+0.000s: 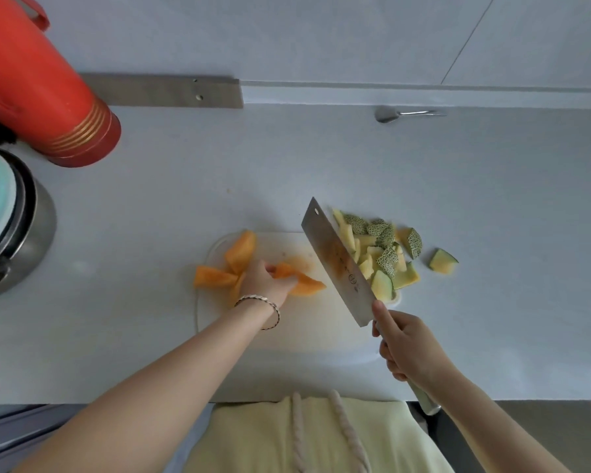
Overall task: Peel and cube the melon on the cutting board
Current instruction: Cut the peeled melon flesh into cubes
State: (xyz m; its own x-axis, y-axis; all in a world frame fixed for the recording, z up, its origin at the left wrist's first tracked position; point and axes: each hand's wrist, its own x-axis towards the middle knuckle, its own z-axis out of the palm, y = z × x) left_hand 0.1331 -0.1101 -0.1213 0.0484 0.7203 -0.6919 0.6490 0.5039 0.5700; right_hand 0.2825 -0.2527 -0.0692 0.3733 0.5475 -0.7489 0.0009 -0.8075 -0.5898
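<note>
Left hand [265,279] fingers curled on peeled orange melon slice [302,283] mid cutting board [287,322]; more slices [239,250] at board's far left corner. Right hand [408,346] grips cleaver [338,261] handle, blade against rind pile [384,249] at board's far right edge

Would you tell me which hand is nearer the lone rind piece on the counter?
Right. The right hand, gripping the cleaver, is below-left of the rind piece; the left hand holds a melon slice much farther left.

pale counter [151,216] bearing a white cutting board [304,331], red flask [48,97], steel pot [35,240], metal spoon [388,115] near the wall, and one stray rind piece [442,261].
</note>
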